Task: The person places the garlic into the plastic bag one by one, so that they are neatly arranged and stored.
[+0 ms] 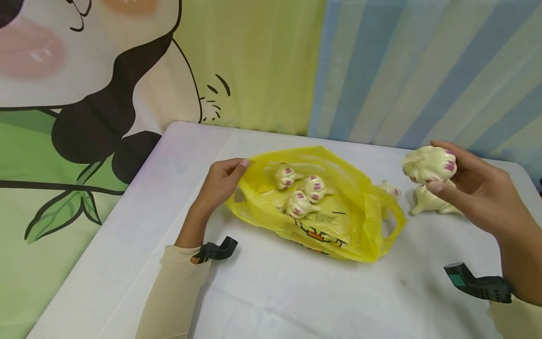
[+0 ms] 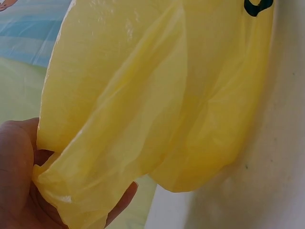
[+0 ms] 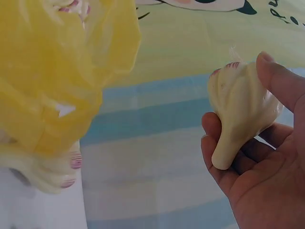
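Observation:
A yellow plastic bag (image 1: 334, 221) lies spread on the white table with its mouth facing up, and three garlic bulbs (image 1: 298, 204) rest inside it. My left hand (image 1: 221, 182) pinches the left edge of the bag's mouth; the left wrist view shows the thin yellow film (image 2: 128, 114) between thumb and fingers. To the right of the bag, my right hand (image 1: 480, 188) grips a garlic bulb (image 1: 429, 165) above the table. In the right wrist view that bulb (image 3: 243, 102) has its stem pointing down across the fingers.
More garlic bulbs (image 1: 429, 200) lie on the table (image 1: 271, 292) beneath my right hand. One bulb (image 1: 390, 189) sits partly hidden behind the bag's right handle (image 1: 398, 221). A printed cloth (image 1: 262, 66) hangs behind the table's far edge.

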Tool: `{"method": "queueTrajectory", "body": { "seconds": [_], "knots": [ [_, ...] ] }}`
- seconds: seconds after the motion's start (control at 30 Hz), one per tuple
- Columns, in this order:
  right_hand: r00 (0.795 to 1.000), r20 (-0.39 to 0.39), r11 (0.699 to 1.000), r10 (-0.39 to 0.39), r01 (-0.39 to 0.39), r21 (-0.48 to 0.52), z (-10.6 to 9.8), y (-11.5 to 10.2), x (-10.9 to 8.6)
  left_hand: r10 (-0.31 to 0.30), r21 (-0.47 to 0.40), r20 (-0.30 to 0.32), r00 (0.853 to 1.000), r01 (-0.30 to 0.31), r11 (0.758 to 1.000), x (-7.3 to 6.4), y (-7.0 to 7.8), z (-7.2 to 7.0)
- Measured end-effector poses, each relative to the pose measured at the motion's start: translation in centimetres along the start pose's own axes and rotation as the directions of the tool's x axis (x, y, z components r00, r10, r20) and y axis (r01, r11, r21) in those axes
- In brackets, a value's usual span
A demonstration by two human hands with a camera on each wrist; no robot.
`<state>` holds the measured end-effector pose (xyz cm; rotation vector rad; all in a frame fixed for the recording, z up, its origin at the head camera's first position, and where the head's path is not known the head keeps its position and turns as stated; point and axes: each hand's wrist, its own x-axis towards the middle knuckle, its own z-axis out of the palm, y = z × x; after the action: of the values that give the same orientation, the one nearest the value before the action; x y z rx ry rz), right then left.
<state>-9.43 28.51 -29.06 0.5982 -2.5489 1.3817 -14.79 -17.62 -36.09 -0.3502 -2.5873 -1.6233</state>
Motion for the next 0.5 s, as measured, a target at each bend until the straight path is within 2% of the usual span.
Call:
{"method": "queueTrajectory", "body": {
  "seconds": [0.13, 0.3, 0.5],
  "knots": [
    [0.997, 0.059, 0.997, -0.045, 0.042, 0.061, 0.8, -0.9, 1.3, -0.008, -0.001, 0.0, 1.0, 0.008, 1.0, 0.1, -0.1, 0.0],
    [0.984, 0.153, 0.988, -0.089, 0.068, 0.138, 1.7, -1.6, 2.9, -0.017, -0.007, 0.0, 1.0, 0.017, 1.0, 0.1, -0.1, 0.0],
    [0.964, 0.251, 0.992, -0.084, 0.057, 0.114, 3.3, -1.9, 4.7, -0.019, -0.017, 0.007, 1.0, 0.02, 1.0, 0.1, 0.0, 0.1]
  ]
}}
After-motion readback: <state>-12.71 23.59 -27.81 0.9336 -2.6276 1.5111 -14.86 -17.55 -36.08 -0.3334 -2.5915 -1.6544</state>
